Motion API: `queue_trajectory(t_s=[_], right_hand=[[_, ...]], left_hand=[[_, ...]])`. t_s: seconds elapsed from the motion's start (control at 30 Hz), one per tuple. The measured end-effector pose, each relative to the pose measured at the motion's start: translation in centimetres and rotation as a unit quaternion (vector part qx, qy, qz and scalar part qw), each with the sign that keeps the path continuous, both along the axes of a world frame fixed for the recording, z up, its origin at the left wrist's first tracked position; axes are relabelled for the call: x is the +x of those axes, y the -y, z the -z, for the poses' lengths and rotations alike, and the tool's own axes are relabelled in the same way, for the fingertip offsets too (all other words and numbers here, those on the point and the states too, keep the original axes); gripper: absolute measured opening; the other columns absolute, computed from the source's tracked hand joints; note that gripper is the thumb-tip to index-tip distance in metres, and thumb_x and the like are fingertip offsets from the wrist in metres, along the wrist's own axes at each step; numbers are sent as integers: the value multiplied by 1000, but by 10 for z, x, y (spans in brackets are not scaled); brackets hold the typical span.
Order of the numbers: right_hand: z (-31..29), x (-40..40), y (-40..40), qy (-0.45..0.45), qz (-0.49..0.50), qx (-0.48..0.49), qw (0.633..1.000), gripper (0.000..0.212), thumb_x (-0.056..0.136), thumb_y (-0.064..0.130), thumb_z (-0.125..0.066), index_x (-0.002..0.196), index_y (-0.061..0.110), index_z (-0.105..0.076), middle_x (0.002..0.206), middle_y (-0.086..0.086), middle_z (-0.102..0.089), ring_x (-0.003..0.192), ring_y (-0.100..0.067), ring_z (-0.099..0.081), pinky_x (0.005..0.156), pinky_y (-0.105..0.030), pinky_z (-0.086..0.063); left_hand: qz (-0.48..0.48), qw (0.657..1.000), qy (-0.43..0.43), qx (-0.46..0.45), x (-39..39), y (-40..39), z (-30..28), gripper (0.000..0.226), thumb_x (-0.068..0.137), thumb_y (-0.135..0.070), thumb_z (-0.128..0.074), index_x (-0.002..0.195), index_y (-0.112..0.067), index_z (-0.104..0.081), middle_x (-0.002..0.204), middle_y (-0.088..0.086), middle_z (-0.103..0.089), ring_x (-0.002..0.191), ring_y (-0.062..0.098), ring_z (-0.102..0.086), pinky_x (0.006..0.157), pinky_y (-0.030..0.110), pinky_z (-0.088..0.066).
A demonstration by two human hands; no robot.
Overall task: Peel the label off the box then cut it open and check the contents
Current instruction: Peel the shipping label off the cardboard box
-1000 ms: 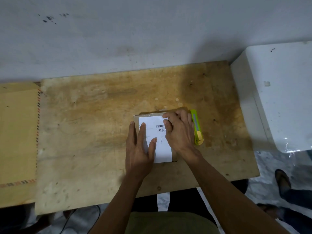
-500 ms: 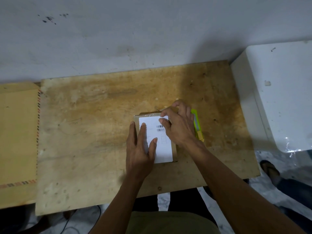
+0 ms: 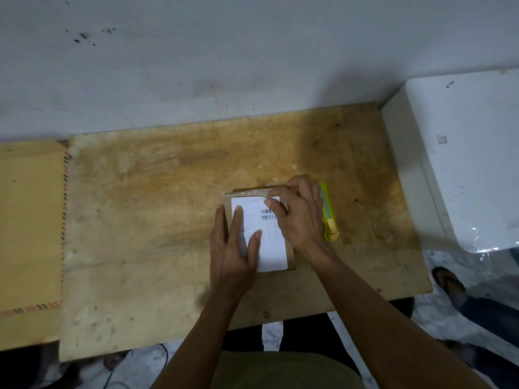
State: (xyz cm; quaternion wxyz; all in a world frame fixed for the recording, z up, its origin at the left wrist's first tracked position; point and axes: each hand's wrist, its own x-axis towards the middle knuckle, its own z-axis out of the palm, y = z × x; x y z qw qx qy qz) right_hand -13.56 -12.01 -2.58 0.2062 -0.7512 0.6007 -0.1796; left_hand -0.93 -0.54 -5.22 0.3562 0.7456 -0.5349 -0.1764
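A small flat cardboard box point(image 3: 291, 255) lies on the wooden table point(image 3: 157, 220), its top nearly covered by a white label point(image 3: 273, 248) with barcodes. My left hand point(image 3: 234, 248) presses flat on the label's left half, fingers spread. My right hand point(image 3: 297, 217) rests over the box's far right corner, with thumb and forefinger pinched at the label's top right corner, which looks slightly lifted. A yellow-green utility knife point(image 3: 328, 217) lies on the table just right of the box, partly hidden by my right hand.
A white appliance-like block point(image 3: 463, 153) stands against the table's right end. A yellow cardboard sheet point(image 3: 28, 234) with striped edging lies at the left. The wall runs along the table's far side. Another person's sandalled foot point(image 3: 446, 279) is on the floor at right.
My right hand has slid from the middle of the label up to its far right corner and pinched it. The left hand and box have stayed in place.
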Motion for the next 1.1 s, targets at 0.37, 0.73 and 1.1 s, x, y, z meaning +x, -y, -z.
queue_trajectory(t_s=[0.37,0.73,1.1], right_hand=[[2,-6,3,-23,-7,-47,999,26,86,46,-65,95,22,-71,109,0,-57,103,-22,-46,80,-41,-46],[4,1,-5,19,61,-7,998,24,82,45,-70,92,24,-73,117,0,-55,108,-23,-45,86,-43,-46],[2,3,-2,25,65,36,997,13,83,42,-70,85,29,-69,124,4,-50,112,-21,-41,89,-41,-43]], left_hand=[[-2,1000,-7,16,1,-1,1,60,96,-34,-59,150,-11,-41,163,18,-21,152,25,-22,116,44,-36],[-8,999,-12,33,0,-1,1,61,97,-35,-57,151,-13,-39,164,16,-18,152,20,-18,118,37,-30],[-10,999,-23,44,-1,-1,-2,63,97,-40,-53,153,-14,-37,165,13,-15,153,15,-12,118,33,-25]])
